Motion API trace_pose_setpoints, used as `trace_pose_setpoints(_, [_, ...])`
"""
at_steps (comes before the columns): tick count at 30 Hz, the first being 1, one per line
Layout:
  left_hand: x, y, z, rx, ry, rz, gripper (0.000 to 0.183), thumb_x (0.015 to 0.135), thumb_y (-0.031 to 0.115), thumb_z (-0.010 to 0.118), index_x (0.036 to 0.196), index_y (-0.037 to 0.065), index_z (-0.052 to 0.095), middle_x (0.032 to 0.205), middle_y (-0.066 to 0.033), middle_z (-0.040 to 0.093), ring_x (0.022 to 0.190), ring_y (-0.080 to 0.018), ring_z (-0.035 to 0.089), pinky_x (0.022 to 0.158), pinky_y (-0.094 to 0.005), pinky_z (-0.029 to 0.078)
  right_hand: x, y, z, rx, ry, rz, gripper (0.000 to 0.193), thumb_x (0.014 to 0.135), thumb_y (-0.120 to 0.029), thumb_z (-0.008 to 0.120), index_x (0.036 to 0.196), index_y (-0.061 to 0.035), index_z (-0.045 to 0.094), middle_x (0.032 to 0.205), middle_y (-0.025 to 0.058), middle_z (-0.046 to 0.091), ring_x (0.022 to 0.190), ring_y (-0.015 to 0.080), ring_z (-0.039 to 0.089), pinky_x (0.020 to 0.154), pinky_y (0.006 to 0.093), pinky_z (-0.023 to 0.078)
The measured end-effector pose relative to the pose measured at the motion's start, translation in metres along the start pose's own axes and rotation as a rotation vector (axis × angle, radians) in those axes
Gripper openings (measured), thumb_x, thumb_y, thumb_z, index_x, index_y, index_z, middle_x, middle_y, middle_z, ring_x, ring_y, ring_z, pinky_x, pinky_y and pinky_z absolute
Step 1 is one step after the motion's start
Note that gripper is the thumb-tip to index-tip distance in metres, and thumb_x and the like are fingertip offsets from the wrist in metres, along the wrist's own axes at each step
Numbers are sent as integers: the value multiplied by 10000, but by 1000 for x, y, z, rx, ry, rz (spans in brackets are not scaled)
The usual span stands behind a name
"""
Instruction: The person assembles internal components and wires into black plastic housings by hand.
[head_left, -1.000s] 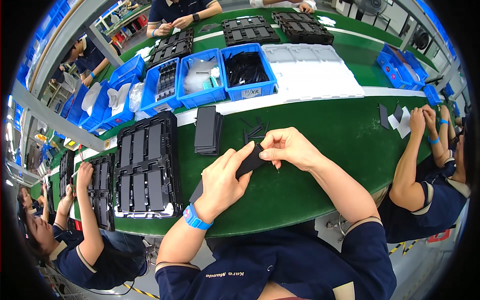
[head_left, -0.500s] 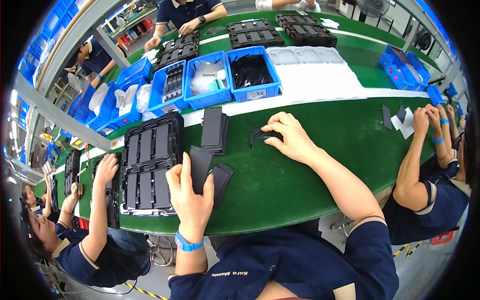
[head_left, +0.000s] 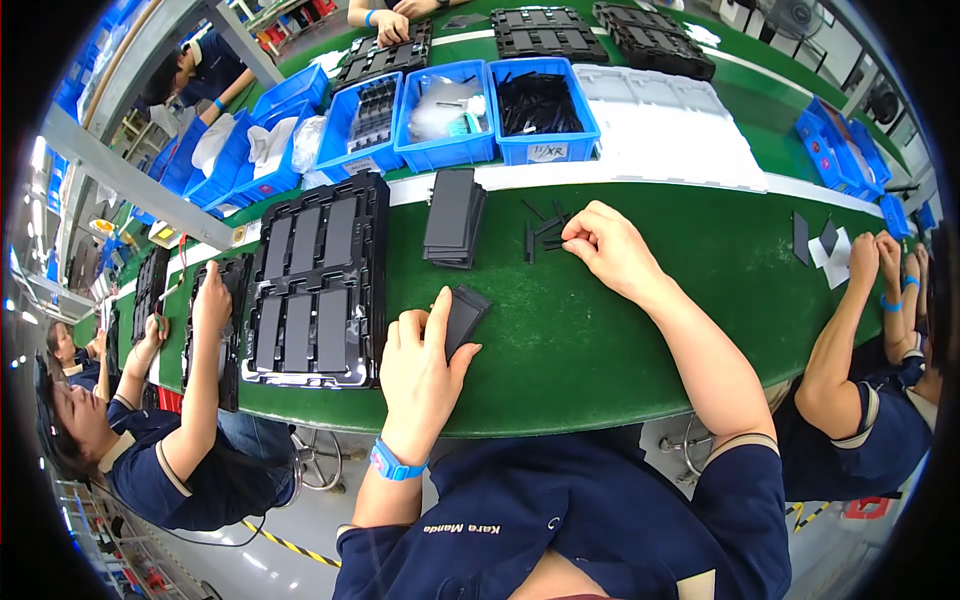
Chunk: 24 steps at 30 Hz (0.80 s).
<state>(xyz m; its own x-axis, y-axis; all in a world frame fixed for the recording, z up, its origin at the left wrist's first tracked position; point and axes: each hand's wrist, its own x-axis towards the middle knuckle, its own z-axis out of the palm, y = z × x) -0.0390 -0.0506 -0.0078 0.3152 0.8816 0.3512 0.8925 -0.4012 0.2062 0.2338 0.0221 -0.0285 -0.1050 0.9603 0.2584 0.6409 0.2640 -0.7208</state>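
My left hand (head_left: 420, 375), with a blue band on its wrist, curls round a small fanned pile of dark rectangular panels (head_left: 468, 312). Its thumb and index finger lie along the panels' edges; part of the pile is hidden under the hand. Farther off, a neater stack of dark panels (head_left: 452, 215) lies on the green table. My right hand (head_left: 615, 250) pinches at the end of a thin black strip beside several loose black strips (head_left: 530, 238). The fingertips partly cover that strip.
Left of my hands stands a black tray (head_left: 318, 280) holding several dark panels. Beyond are a blue bin of black strips (head_left: 540, 105), a blue bin of clear bags (head_left: 445, 115) and a white lid-like sheet (head_left: 670, 130). Co-workers sit at both sides, near another tray (head_left: 230, 330).
My left hand has brought the panel it held apart onto the small pile. My right hand's fingers have closed together at the loose strips. The whole view has shifted slightly.
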Motion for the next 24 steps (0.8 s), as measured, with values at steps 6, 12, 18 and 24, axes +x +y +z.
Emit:
trace_pose_setpoints(6, [6, -2, 2, 11, -4, 27, 782, 663, 252, 827, 1350, 113, 480, 947, -76, 525, 831, -235, 537, 683, -336, 482, -1, -4, -2, -62, -14, -5, 95, 813, -70, 684, 846, -22, 609, 805, 61, 526, 769, 197, 554, 695, 323, 465])
trace_pose_setpoints(12, [31, 15, -22, 29, 15, 96, 835, 659, 248, 823, 1387, 101, 442, 1070, -108, 522, 937, -290, 532, 787, -387, 437, 1, -2, -3, 64, 51, 59, 80, 874, -87, 634, 872, -17, 595, 794, 44, 569, 704, 136, 552, 649, 287, 460])
trace_pose_setpoints(18, [63, 44, -27, -109, -69, 420, 784, 671, 247, 799, 1367, 112, 465, 1026, -77, 531, 927, -254, 533, 792, -371, 422, 4, 12, -10, 525, 52, 210, 65, 902, -77, 606, 920, -16, 593, 805, 41, 618, 671, 92, 555, 630, 239, 468])
trace_pose_setpoints(24, [62, 51, 9, -253, -47, 664, 598, 719, 201, 762, 1273, 125, 549, 1049, -74, 547, 977, -262, 537, 873, -404, 414, 7, 22, -35, 690, 237, 217, 264, 863, -23, 644, 1126, -15, 621, 881, 17, 620, 764, 85, 578, 706, 222, 490])
